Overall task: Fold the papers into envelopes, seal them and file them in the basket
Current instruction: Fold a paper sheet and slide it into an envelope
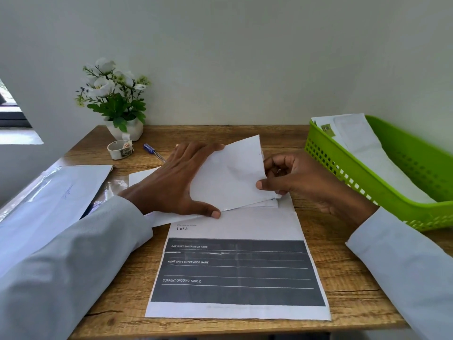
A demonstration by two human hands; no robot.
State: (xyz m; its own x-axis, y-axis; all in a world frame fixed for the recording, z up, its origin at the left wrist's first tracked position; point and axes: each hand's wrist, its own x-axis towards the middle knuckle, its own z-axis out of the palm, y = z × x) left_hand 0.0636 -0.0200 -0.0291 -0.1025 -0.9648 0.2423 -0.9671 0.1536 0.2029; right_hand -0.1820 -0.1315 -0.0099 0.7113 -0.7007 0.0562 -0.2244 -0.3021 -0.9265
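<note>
At the bench's (pixel 343 285) centre, the left hand (pixel 171 182) presses flat-fingered on a folded paper (pixel 228 175); the right hand (pixel 291 177) pinches its 3 o'clock edge. The green basket (pixel 367 177) sits at 2 o'clock, holding envelopes (pixel 362 146).

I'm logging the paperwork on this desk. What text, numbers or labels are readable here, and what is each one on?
All on the printed form lying on the table:
"1 of 3"
"DAY SHIFT SUPERVISOR NAME"
"NIGHT SHIFT SUPERVISOR NAME"
"CURRENT ONGOING TASK ID"
Small line above "1 of 3": too small to read.
Handwriting on the plastic-sleeved sheet: illegible.
Tape roll print: blurred.
Stamp-like patch on an envelope in the green basket: unreadable.
</note>
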